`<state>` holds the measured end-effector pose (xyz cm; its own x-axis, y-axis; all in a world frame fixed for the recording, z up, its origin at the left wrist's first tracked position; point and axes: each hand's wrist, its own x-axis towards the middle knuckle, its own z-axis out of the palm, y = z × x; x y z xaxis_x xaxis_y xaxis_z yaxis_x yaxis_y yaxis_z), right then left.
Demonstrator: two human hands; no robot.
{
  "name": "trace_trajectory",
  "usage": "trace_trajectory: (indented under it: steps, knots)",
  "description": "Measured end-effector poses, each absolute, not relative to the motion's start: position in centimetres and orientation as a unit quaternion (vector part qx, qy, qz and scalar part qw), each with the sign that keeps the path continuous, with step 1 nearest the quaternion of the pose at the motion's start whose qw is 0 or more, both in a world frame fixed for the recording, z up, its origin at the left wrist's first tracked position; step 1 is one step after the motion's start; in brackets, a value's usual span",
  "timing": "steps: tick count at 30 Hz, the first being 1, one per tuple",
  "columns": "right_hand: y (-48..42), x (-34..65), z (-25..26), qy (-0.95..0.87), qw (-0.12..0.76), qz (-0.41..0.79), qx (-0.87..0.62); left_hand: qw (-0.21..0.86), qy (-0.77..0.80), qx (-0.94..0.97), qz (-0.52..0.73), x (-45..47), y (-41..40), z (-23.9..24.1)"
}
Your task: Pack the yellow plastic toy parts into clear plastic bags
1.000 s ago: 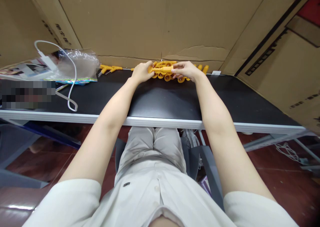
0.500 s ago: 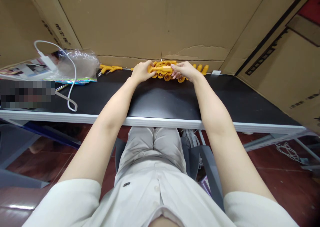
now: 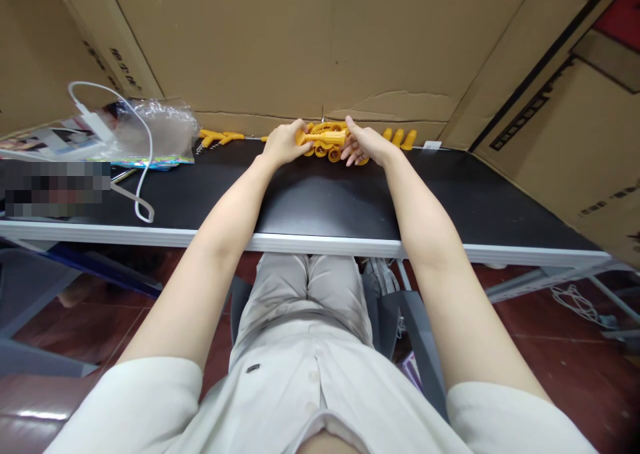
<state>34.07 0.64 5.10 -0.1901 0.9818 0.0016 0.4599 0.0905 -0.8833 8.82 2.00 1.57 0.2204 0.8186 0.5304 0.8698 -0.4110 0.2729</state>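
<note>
My left hand [image 3: 287, 142] is closed on one end of a yellow plastic corkscrew part [image 3: 333, 137], with the thumb and fingers pinching it. The held piece lies level, and its wider ribbed end points right. Close to that end, my right hand [image 3: 367, 145] is open, thumb raised and fingers apart. Whether its fingertips touch the part I cannot tell. Behind and below the held piece sit several yellow plastic parts with round openings [image 3: 335, 155], partly covered by my hands.
Left along the cardboard wall [image 3: 320, 47] lie yellow handles with metal spirals [image 3: 220, 137]. Yellow caps [image 3: 399, 138] stand at the right. A clear plastic bag [image 3: 155, 134] and a white cable [image 3: 150, 154] occupy the left of the black table [image 3: 330, 204].
My right hand has loosened from the ribbed end of the part; its thumb has lifted and its fingers have spread. The left hand keeps its hold in the same place.
</note>
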Motion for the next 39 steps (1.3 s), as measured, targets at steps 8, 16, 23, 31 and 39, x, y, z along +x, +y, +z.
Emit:
trace_trajectory:
  steps: [8, 16, 23, 31, 39]
  knots:
    - [-0.4, 34.2, 5.5, -0.68, 0.365, 0.392, -0.501, 0.041, -0.538, -0.782, -0.314, 8.5, 2.0, 1.4]
    - [-0.5, 33.7, 5.2, -0.668, 0.348, 0.416, -0.511, 0.034, -0.522, -0.789, -0.321, 8.8, 1.6, 1.7]
    - [0.3, 33.7, 5.0, -0.654, 0.339, 0.424, -0.526, 0.035, -0.537, -0.786, -0.305, 8.7, 1.6, 1.7]
    - [-0.9, 34.2, 5.9, -0.647, 0.388, 0.436, -0.49, 0.033, -0.543, -0.781, -0.306, 8.9, 1.2, 1.9]
    - [-0.5, 34.2, 5.3, -0.664, 0.391, 0.405, -0.492, 0.033, -0.539, -0.782, -0.311, 9.0, 1.3, 1.9]
